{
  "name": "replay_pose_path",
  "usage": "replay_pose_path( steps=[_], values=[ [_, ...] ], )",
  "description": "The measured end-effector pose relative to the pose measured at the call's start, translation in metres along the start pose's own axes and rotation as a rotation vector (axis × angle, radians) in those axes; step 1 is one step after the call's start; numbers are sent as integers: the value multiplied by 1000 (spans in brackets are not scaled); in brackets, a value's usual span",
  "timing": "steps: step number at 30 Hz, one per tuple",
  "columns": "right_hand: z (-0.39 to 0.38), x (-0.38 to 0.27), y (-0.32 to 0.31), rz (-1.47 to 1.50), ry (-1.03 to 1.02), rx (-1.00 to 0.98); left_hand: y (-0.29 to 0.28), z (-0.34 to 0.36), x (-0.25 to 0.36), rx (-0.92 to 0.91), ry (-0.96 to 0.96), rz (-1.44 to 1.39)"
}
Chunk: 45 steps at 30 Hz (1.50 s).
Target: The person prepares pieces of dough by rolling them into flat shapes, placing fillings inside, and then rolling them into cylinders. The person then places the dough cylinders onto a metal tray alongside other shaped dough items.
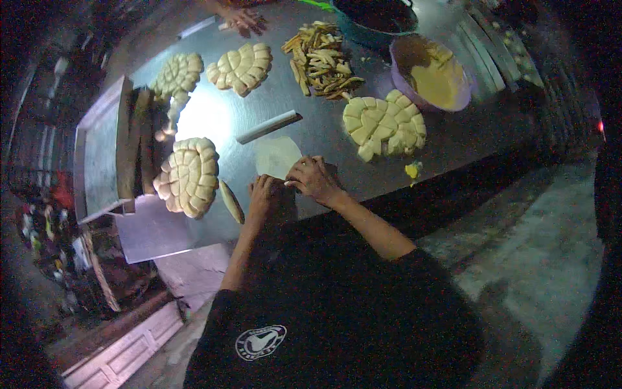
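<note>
A thin pale dough sheet (275, 152) lies on the metal table (440, 146) in front of me. My left hand (262, 193) has its fingers curled on the sheet's near edge. My right hand (314, 178) pinches that edge at the right, a small white bit showing at its thumb. Just beyond the sheet is a pale grey bar (269, 126). A long, tapered dough piece (231, 201) lies left of my left hand. Cut dough pieces form clusters at the left (184, 175) and right (382, 123); a small yellow lump (413, 170) sits near the front edge.
Two more dough clusters (238, 68) (178, 74), a pile of browned strips (321, 58), a purple bowl (461, 87) with batter and a teal basin (372, 39) stand farther back. A metal tray (97, 149) is at the left. Another person's hand (249, 19) is at the far side.
</note>
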State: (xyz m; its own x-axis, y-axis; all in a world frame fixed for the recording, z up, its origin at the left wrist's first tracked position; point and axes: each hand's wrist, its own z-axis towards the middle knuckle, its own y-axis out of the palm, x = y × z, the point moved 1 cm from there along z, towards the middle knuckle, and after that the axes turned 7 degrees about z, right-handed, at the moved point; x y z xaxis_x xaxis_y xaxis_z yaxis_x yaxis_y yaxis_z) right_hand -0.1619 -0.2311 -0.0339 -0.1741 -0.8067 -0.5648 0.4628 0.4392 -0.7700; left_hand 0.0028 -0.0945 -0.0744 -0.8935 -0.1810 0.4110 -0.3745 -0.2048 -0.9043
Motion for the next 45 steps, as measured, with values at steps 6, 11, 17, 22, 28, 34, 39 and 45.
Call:
replay_pose_path(
  steps=[6, 11, 17, 22, 28, 34, 39, 45],
  values=[
    [39, -11, -15, 57, 389, 174, -12, 25, 18, 229, -327, 178],
    [13, -8, -7, 416, 337, 86, -11, 2, 53, 269, -216, 193],
    [34, -5, 4, -92, 128, -70, 3, 14, 49, 50, -111, 230],
    [140, 26, 7, -241, 99, 231, -13, 113, -26, 280, -210, 172],
    [84, 28, -15, 127, 240, 7, -52, 38, -11, 122, -161, 38],
    [86, 12, -16, -140, 101, -152, -52, 46, 16, -5, -193, 14],
    [144, 37, -23, -68, 99, -308, -37, 79, -11, 159, -351, -70],
    [179, 64, -12, 407, 153, -631, -63, 79, -13, 232, -509, -309]
  ],
)
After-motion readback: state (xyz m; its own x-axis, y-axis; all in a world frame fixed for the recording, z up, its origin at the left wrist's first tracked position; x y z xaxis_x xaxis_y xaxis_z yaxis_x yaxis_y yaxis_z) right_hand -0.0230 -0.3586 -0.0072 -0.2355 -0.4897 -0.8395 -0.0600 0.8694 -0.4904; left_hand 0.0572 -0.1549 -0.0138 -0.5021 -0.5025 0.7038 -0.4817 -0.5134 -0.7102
